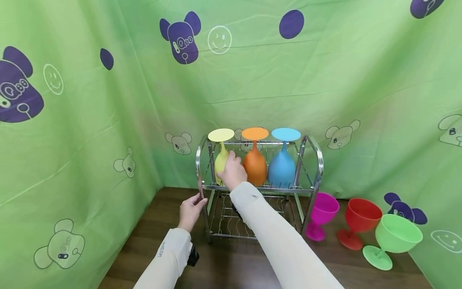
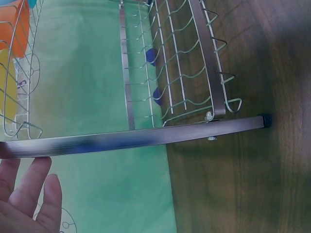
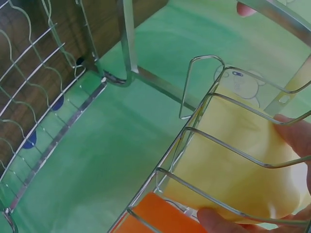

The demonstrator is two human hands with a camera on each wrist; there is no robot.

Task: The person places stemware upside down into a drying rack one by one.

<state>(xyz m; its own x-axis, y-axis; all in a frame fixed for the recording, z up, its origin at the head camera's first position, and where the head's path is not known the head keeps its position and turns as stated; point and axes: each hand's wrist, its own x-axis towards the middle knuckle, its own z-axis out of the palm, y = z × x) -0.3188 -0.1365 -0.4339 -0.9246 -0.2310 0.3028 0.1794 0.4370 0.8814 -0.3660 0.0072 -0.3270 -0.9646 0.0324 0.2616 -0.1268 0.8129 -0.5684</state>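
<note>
In the head view my right hand [image 1: 234,171] grips the bowl of a yellow goblet [image 1: 222,154]. The goblet stands upside down at the left end of the upper tier of a chrome dish rack [image 1: 313,186]. From the right wrist, fingers [image 3: 294,136] show on both sides of the yellow bowl [image 3: 233,150], behind the wires. An orange goblet [image 1: 254,164] and a blue goblet [image 1: 282,166] stand upside down to its right. My left hand [image 1: 191,210] holds the rack's left post, with fingertips against the metal bar [image 2: 97,143] in the left wrist view.
Right of the rack, a magenta goblet [image 1: 323,209], a red goblet [image 1: 362,216] and a light green goblet [image 1: 397,235] stand upright on the brown wood-grain table [image 1: 223,267]. The rack's lower wire tier [image 1: 234,224] sits just above the table. Green printed cloth [image 1: 252,88] hangs behind and at both sides.
</note>
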